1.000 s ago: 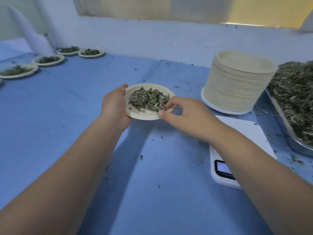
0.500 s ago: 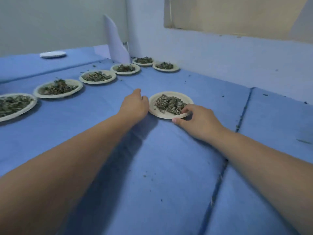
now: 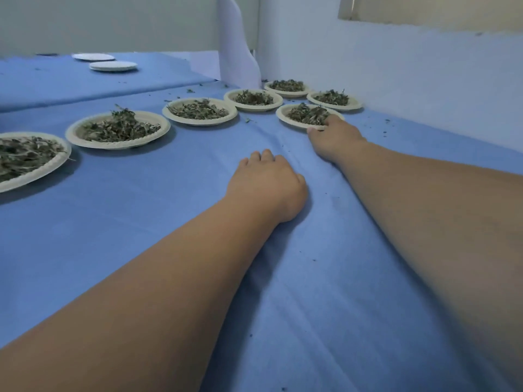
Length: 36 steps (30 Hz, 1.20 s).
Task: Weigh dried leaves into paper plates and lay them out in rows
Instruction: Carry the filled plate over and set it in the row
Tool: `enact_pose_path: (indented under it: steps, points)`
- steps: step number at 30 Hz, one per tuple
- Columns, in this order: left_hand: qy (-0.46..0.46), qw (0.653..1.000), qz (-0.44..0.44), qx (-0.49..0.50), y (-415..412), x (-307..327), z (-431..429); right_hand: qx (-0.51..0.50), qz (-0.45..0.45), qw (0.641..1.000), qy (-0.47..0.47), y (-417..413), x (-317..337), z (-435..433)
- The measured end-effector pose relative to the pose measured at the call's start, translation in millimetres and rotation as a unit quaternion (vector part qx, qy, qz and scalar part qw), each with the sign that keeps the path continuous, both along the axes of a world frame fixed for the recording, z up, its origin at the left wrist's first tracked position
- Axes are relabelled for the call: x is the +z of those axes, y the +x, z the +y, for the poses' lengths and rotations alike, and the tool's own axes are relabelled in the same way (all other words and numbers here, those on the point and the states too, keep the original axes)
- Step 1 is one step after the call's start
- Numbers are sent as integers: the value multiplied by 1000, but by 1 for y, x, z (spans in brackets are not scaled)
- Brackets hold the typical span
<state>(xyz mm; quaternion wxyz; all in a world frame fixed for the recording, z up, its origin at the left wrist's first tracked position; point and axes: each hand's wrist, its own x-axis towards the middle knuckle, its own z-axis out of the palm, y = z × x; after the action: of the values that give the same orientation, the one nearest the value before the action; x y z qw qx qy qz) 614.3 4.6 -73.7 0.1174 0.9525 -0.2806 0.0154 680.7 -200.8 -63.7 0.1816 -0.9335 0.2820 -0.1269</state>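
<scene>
A paper plate (image 3: 283, 116) heaped with dried leaves (image 3: 307, 113) sits on the blue cloth, second in a new row beside another filled plate (image 3: 353, 105) near the wall. My right hand (image 3: 334, 137) pinches its near right rim, thumb under the edge and fingers on top among the leaves. My left hand (image 3: 268, 185) rests on the cloth a little nearer to me, fingers loosely curled, holding nothing and apart from the plate. A longer row of several filled plates (image 3: 199, 120) runs from the back corner towards the left edge of view.
Two empty white plates (image 3: 113, 66) lie far back on the left. A curled white sheet (image 3: 237, 52) stands in the corner. The pale wall (image 3: 424, 80) closes the right side. Leaf crumbs dot the blue cloth (image 3: 311, 292).
The plate has travelled from near the scale to the far corner, next to the plate by the wall. My left hand let go of its rim and dropped back onto the cloth.
</scene>
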Motion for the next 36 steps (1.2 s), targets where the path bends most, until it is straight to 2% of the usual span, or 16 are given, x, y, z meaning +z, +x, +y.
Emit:
enact_pose_path:
  steps: [11, 17, 24, 30, 36]
  points:
    - [23, 998, 21, -58, -6, -4, -7, -35, 14, 999, -24, 16, -3, -2]
    - [40, 998, 15, -54, -6, -5, -8, -90, 66, 990, -88, 6, -8, 5]
    - [65, 996, 2, -62, -6, -3, -8, 14, 169, 981, -94, -44, -16, -8]
    - [67, 995, -16, -73, -44, 0, 12, 68, 182, 976, -102, -117, -14, -4]
    - [71, 994, 8, -82, -110, 1, 48, 92, 179, 973, -109, -192, -14, 5]
